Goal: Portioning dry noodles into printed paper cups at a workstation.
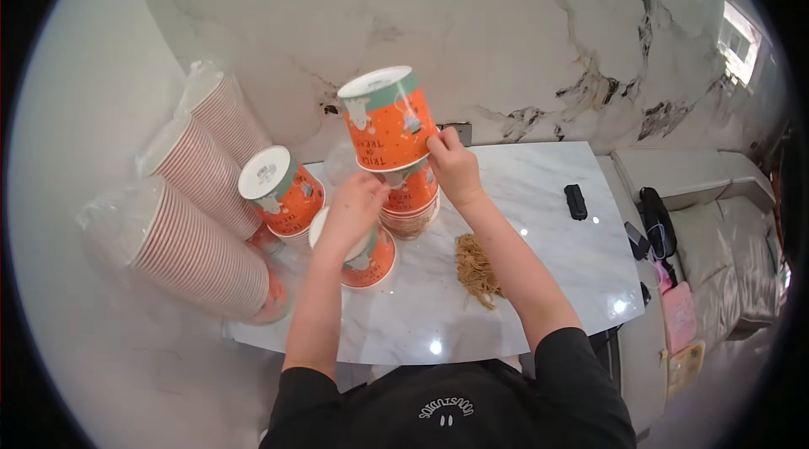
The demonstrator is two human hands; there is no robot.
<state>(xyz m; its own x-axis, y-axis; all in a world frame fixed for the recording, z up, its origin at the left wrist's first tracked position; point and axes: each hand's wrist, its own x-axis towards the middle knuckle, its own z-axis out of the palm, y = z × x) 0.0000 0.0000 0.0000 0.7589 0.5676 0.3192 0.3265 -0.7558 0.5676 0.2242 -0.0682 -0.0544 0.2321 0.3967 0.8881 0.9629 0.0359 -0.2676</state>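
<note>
My right hand [455, 164] grips the rim of an orange and green paper tub [392, 125], held upside down and tilted above other tubs. Close by its lower rim is my left hand [358, 203], fingers drawn together; what they hold, if anything, is hidden. Beneath the raised tub stands a stack of orange tubs [411, 196] in clear wrap. Partly behind my left forearm sits another upturned tub [371, 264], and farther left one more upturned tub [282, 192]. A tangled bundle of tan shredded strands [479, 270] lies on the table beside my right forearm.
Tall plastic-wrapped stacks of paper tubs [202, 255] lean along the table's left side. A small black object [575, 202] lies on the right of the marble-patterned table [539, 171]. Beyond it are a grey sofa [712, 238] and a pink item [679, 314]. A marbled wall rises behind.
</note>
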